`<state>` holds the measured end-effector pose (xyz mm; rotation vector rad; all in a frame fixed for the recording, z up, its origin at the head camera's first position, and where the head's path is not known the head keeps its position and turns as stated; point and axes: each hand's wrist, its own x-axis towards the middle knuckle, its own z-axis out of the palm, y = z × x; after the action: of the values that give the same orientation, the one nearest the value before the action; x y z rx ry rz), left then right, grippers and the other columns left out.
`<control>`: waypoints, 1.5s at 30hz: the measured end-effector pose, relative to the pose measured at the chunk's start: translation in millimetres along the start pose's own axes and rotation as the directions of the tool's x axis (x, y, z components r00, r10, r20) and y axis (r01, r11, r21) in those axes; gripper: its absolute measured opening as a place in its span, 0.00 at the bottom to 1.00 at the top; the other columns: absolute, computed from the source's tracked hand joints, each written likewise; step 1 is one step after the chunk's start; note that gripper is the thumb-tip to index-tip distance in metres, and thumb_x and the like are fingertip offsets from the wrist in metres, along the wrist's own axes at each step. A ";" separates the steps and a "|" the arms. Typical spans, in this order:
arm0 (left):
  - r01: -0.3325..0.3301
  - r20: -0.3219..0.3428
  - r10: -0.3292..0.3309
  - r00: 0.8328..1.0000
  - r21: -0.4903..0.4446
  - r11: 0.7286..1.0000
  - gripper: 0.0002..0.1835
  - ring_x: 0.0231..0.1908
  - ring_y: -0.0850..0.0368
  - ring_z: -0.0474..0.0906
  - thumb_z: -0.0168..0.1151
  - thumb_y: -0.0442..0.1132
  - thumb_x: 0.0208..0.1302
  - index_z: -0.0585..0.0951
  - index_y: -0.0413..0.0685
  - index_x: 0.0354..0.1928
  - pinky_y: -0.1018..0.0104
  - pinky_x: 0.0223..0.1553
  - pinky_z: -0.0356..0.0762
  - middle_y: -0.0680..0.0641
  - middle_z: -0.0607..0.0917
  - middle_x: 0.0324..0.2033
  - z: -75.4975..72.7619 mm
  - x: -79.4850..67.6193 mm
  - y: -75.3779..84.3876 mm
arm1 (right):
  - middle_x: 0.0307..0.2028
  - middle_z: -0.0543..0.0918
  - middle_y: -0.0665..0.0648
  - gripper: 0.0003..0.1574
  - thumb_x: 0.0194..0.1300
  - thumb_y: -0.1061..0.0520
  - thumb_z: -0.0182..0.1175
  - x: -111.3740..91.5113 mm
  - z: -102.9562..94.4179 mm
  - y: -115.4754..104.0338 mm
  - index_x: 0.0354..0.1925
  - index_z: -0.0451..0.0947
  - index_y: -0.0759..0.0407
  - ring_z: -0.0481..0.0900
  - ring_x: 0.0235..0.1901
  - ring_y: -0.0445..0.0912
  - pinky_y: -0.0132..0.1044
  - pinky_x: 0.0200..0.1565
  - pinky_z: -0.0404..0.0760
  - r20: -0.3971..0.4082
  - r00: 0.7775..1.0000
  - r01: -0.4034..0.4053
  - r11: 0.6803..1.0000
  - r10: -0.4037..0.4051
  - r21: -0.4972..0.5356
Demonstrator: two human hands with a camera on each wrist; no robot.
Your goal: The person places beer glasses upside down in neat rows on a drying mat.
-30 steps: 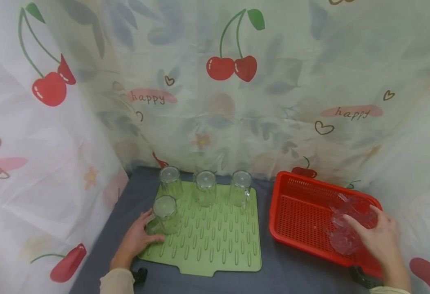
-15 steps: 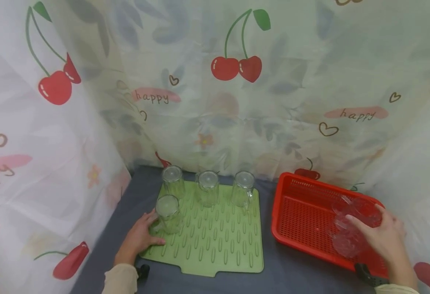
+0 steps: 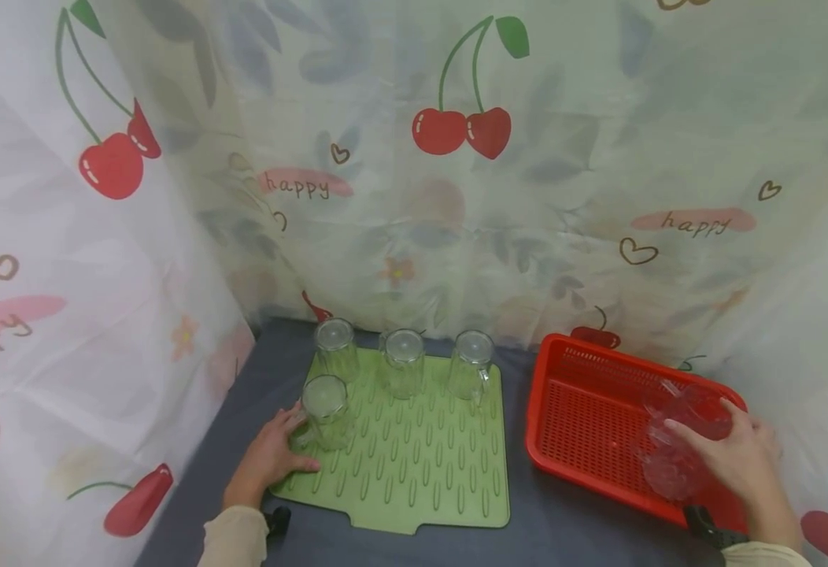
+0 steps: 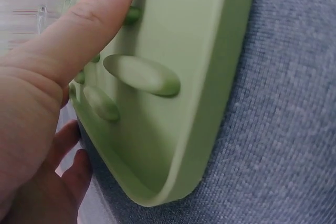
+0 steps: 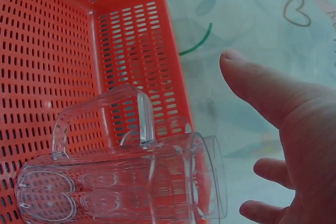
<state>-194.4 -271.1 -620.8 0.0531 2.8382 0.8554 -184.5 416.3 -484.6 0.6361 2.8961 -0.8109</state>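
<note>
My left hand (image 3: 272,450) rests at the left edge of a green drying mat (image 3: 428,472), its thumb (image 4: 86,17) lying over the mat and the other fingers outside the rim. Just beside it, an upside-down glass mug (image 3: 327,413) stands on the mat, handle toward the hand. My right hand (image 3: 743,449) hovers over the right end of a red basket (image 3: 584,488), thumb and fingers spread. Under it lie clear glass mugs (image 3: 672,465); in the right wrist view one mug (image 5: 110,187) lies on its side, apart from the fingers.
Three more upside-down glass mugs, a left one (image 3: 336,350), a middle one (image 3: 403,366) and a right one (image 3: 471,366), line the mat's back edge. Grey cloth (image 3: 485,547) covers the table. A cherry-printed curtain (image 3: 414,220) closes off the back and sides.
The whole head view has shifted slightly, so everything sits a little further right. Both hands keep nearly the same place relative to the mat and the basket.
</note>
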 end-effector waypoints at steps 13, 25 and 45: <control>-0.013 0.003 0.013 1.000 -0.012 1.000 0.58 0.77 0.28 0.51 0.86 0.56 0.38 0.71 0.40 0.72 0.29 0.71 0.61 0.37 0.60 0.78 -1.9 0.2 1.7 | 0.70 0.46 0.87 0.78 0.61 0.22 0.60 7.5 8.2 3.9 0.79 0.34 0.72 0.46 0.66 0.81 0.80 0.57 0.68 0.100 0.995 0.009 1.000 -0.008 -0.016; 0.007 0.031 -0.005 1.000 -0.044 0.999 0.59 0.77 0.28 0.49 0.85 0.57 0.40 0.69 0.41 0.74 0.27 0.70 0.59 0.37 0.59 0.79 -1.7 -1.3 0.9 | 0.72 0.31 0.87 0.81 0.58 0.25 0.66 8.3 13.4 7.7 0.78 0.34 0.73 0.42 0.65 0.83 0.77 0.51 0.75 0.179 0.983 0.032 0.999 -0.033 0.008; 0.008 0.025 -0.007 1.000 -0.048 0.999 0.59 0.77 0.26 0.47 0.85 0.56 0.39 0.69 0.40 0.74 0.28 0.71 0.59 0.37 0.58 0.79 -1.2 -0.9 0.2 | 0.71 0.41 0.86 0.81 0.53 0.32 0.75 10.0 19.5 17.3 0.78 0.39 0.75 0.47 0.65 0.79 0.73 0.48 0.81 0.111 0.990 0.092 0.995 -0.087 -0.042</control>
<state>-193.7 -271.7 -619.7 0.0460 2.7921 0.9144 -187.5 423.5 -511.4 0.4458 2.8524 -0.7594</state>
